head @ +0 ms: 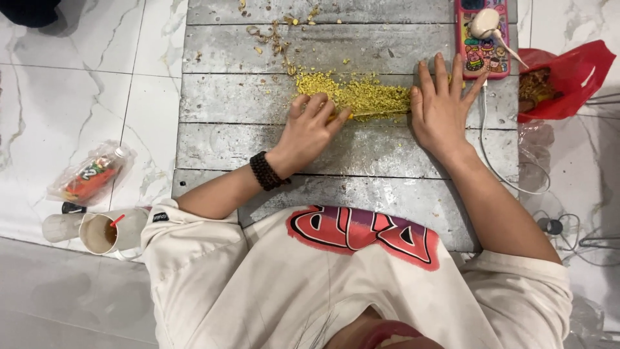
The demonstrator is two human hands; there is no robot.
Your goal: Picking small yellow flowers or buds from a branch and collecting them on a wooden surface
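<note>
Cream shirt [258, 284], both hands [310, 129] [442, 106] flat beside yellow crumbs [355, 94].

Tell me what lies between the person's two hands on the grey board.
In the head view, a heap of yellow crumbs lies between the left hand and the right hand on the grey board; both hands touch its ends.

A loose heap of yellow crumbled bits [361, 94] lies spread in a long low band across one grey metal plank, coarse and uneven (densest near its middle), its left and right ends touching the person's hands.
</note>
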